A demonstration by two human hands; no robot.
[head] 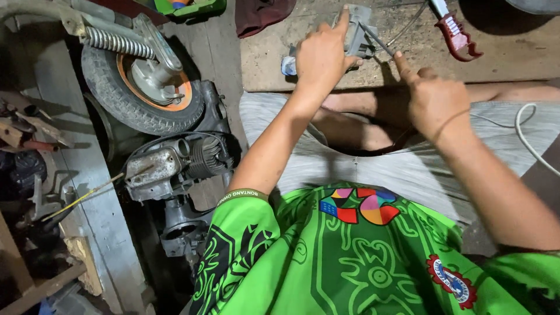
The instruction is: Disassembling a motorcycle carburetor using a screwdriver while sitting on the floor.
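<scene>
Right hand (434,99) pinches a thin metal rod (373,38), tip angled up-left into the grey metal part (357,35). Left hand (321,55) closes around that part just beyond. Keep the part braced; advance the rod gently. Red-handled tool (458,32) lies farther right

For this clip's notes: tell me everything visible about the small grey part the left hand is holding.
The grey metal part is a small blocky casting, dull and unpainted, mostly hidden by the left hand, whose fingers wrap its near side with one finger along its top. It is held over a board on the floor. A thin metal rod, guided by the right hand, meets its right side. Finer details cannot be made out.
</scene>
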